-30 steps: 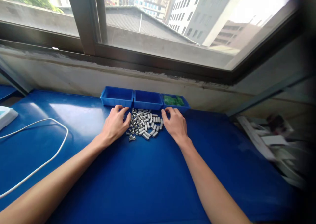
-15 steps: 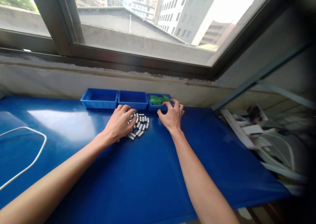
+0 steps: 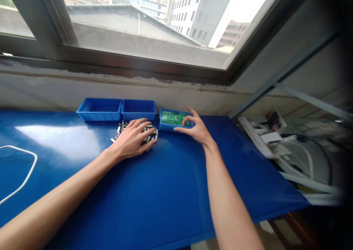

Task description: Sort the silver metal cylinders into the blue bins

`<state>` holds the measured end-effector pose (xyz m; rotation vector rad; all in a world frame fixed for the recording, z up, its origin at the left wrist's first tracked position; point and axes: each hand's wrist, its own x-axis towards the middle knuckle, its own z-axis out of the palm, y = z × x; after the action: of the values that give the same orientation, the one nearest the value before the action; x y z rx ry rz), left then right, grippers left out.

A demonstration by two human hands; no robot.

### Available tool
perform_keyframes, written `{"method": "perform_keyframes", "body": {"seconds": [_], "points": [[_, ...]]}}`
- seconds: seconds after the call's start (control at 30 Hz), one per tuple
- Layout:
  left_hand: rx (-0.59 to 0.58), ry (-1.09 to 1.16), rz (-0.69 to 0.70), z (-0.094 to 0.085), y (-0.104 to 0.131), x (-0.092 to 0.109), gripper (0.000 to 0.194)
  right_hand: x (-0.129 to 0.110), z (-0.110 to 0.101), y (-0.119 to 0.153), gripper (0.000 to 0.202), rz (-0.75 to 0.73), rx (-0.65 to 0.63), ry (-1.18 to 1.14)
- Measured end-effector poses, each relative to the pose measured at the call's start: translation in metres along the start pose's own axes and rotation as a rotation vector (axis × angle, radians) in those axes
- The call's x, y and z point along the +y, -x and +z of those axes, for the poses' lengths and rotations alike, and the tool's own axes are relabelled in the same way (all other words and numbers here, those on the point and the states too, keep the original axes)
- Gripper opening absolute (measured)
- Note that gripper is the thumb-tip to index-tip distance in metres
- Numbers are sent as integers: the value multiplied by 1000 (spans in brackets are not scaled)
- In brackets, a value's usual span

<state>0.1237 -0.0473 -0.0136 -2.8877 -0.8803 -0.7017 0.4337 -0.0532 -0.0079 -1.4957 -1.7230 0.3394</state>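
My left hand (image 3: 134,138) lies spread, palm down, over a pile of small silvery metal pieces (image 3: 151,132); its fingers are apart and partly cover the pile. At the right end of a small blue bin (image 3: 168,127), my right hand (image 3: 199,128) has its thumb along the front wall, one finger bent in over the contents and another stretched past the back. Flat, shiny green pieces (image 3: 170,117) fill this bin, perhaps circuit boards. It stands slightly askew, with a narrow gap to its neighbour.
A middle blue bin (image 3: 139,115) and a left blue bin (image 3: 99,116) line the wall below the window. White cable (image 3: 30,169) curves over the blue table (image 3: 154,202) at left. Beyond the right edge, a metal frame (image 3: 300,97) stands before cluttered items.
The green-filled bin has shifted away from the middle bin and turned slightly, with my right hand at its end. My left hand has flattened and spread over the metal pieces. The view has swung right.
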Motion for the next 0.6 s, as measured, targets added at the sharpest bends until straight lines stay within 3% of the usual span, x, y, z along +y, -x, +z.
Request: {"method": "perform_keyframes", "body": {"seconds": [0.07, 0.13, 0.2, 0.33, 0.6], "points": [[17, -3, 6, -6, 3, 0, 46, 3, -3, 1, 65, 19, -8, -54], [-5, -5, 30, -11, 9, 2, 48, 8, -4, 2, 96, 51, -74, -122], [-42, -14, 60, -14, 15, 3, 52, 14, -4, 2, 111, 89, -146, -197], [-70, -21, 86, -12, 21, -4, 54, 18, -9, 5, 106, 128, -141, -303], [49, 31, 142, -12, 15, -26, 37, -7, -35, 12, 99, 118, -164, -419]]}}
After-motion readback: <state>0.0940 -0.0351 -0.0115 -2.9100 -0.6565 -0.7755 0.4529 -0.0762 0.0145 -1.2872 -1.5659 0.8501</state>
